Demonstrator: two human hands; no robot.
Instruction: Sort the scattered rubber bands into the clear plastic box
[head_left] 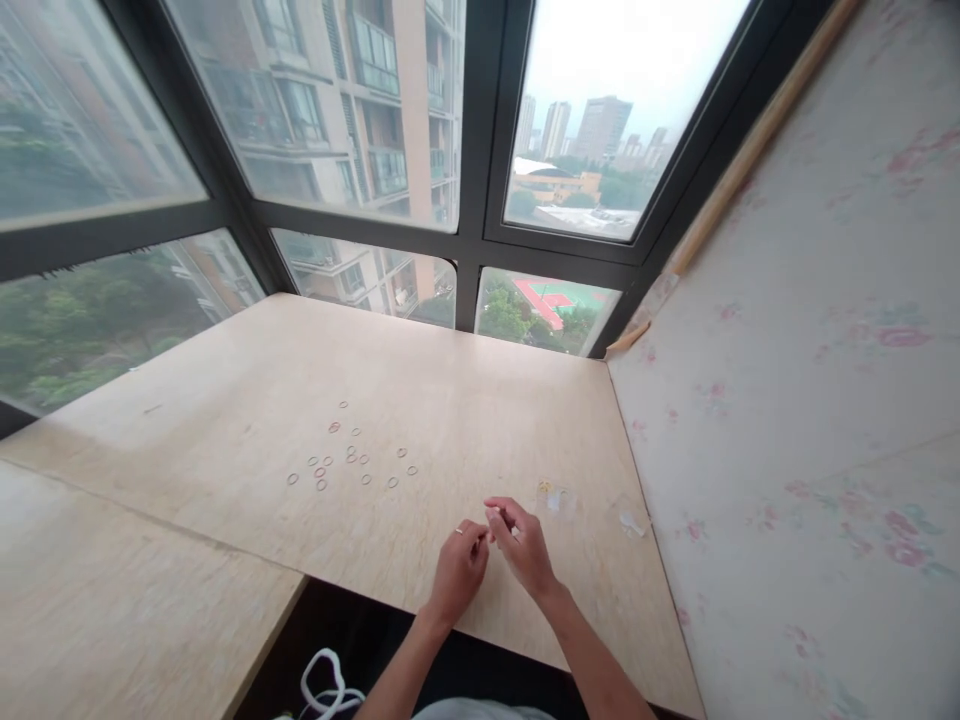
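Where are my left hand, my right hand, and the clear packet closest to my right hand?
Left hand [458, 570]: head view, back of the hand.
Right hand [528, 549]: head view, back of the hand.
Clear packet [554, 501]: head view, the white patch near its middle.

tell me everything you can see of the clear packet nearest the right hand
The clear packet looks like thin plastic, with a white patch near its middle and something small and yellow at its upper left, inside or on top, I cannot tell. It appears to lie flat on the pale tabletop, right of the right hand, which does not touch it.
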